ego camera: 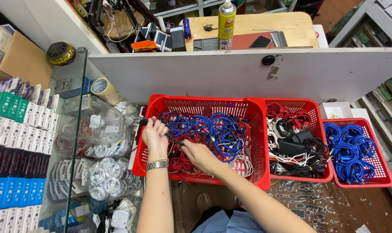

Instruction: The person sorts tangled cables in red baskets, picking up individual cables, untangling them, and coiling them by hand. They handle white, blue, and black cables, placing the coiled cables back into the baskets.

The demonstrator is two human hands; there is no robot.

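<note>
A big red plastic basket in front of me holds several coiled blue and red cables. My left hand, with a metal watch on the wrist, is closed on a dark cable end at the basket's left side. My right hand reaches into the basket's lower middle, fingers pinching the same dark cable among red cables.
A second red basket to the right holds red, white and black cables and black adapters. A third red basket holds blue cables. A glass shelf with white coiled cables and boxed goods stands left. A white counter with a spray can lies behind.
</note>
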